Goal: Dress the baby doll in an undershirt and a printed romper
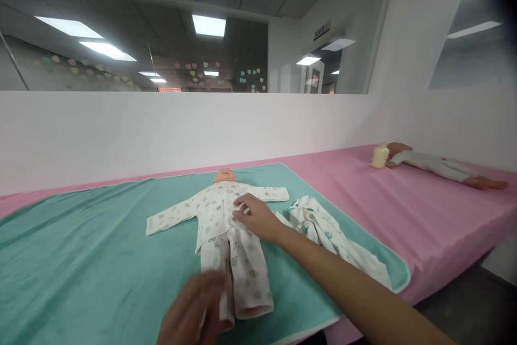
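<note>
A baby doll (224,175) lies on its back on a teal blanket (100,259), wearing a white printed long-sleeved top (214,205) and matching trousers (250,275). Both sleeves are spread out sideways. My right hand (258,219) is over the right side of the top, its fingers loosely bent and apart, with no cloth visibly gripped. Whether the fingertips touch the top is unclear. Low in the view, my left hand (191,310) is smeared by motion beside the trouser legs and partly covers one of them. What its fingers do is hidden by the blur.
A crumpled white printed cloth (323,226) lies on the blanket to the right, beside my right forearm. Pink sheeting (404,216) covers the table. Farther right are a cream pump bottle (379,156) and a second doll (432,163). A white wall with windows stands behind.
</note>
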A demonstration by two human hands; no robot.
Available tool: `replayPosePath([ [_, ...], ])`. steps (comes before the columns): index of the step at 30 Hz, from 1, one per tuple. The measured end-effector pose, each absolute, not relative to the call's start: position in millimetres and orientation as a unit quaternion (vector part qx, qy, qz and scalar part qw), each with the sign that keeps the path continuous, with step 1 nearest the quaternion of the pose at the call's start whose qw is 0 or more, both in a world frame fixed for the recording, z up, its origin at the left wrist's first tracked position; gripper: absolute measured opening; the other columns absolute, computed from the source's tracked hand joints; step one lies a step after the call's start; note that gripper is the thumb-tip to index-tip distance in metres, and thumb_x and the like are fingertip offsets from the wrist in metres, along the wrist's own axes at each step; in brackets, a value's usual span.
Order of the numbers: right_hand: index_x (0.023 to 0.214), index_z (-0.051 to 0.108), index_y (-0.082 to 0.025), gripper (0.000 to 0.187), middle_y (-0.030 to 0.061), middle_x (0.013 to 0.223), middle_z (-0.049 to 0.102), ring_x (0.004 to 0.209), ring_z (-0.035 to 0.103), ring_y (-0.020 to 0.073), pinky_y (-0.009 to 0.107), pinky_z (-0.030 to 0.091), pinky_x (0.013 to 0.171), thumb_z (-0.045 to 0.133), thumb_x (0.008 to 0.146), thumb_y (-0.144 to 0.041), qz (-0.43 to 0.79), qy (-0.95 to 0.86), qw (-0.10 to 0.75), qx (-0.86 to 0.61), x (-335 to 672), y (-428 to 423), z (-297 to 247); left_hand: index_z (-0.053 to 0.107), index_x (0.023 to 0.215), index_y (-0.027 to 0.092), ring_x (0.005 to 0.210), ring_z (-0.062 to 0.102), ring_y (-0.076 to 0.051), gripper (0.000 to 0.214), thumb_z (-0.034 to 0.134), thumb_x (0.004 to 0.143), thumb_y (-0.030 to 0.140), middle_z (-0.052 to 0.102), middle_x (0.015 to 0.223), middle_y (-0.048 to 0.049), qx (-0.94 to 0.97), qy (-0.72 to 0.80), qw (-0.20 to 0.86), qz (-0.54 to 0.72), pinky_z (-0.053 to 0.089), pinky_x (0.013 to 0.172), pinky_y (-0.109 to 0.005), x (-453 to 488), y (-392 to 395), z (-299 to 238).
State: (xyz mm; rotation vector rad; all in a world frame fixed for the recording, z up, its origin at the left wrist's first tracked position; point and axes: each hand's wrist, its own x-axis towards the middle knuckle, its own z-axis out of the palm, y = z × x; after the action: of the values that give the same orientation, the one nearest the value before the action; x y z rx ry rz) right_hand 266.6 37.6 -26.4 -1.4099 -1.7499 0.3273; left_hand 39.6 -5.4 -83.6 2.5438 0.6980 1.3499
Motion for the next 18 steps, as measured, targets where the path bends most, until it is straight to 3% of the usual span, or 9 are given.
replayPosePath([
  [4,0.094,0.054,-0.020,0.028,0.0058,0.102,0.058,0.088,0.056,0.0184,0.032,0.044,0.076,0.042,0.083,-0.043,0.024,-0.661,0.314,-0.681,251,128,-21,0.056,0.111,0.022,0.111,0.051,-0.022,0.032,0.037,0.086,0.023,0.056,0.119,-0.0067,0.820,0.339,0.118,0.447,0.043,0.095,-0.040,87,117,-54],
  [9,0.099,0.057,-0.016,0.036,0.0127,0.095,0.064,0.086,0.060,0.0283,0.036,0.045,0.066,0.044,0.078,-0.042,0.029,-0.617,0.264,-0.741,253,195,-27,0.060,0.105,0.014,0.109,0.053,-0.025,0.034,0.037,0.082,0.023,0.059,0.116,-0.0111,0.801,0.403,0.223,0.383,0.041,0.095,-0.041,132,232,-54],
  [18,0.096,0.061,-0.018,0.035,0.0125,0.095,0.065,0.086,0.060,0.0280,0.035,0.042,0.066,0.039,0.080,-0.040,0.014,-0.593,0.252,-0.765,259,212,-35,0.052,0.117,0.013,0.113,0.049,-0.022,0.040,0.032,0.083,0.017,0.054,0.124,-0.0109,0.844,0.336,0.181,0.377,0.037,0.098,-0.039,141,248,-68],
])
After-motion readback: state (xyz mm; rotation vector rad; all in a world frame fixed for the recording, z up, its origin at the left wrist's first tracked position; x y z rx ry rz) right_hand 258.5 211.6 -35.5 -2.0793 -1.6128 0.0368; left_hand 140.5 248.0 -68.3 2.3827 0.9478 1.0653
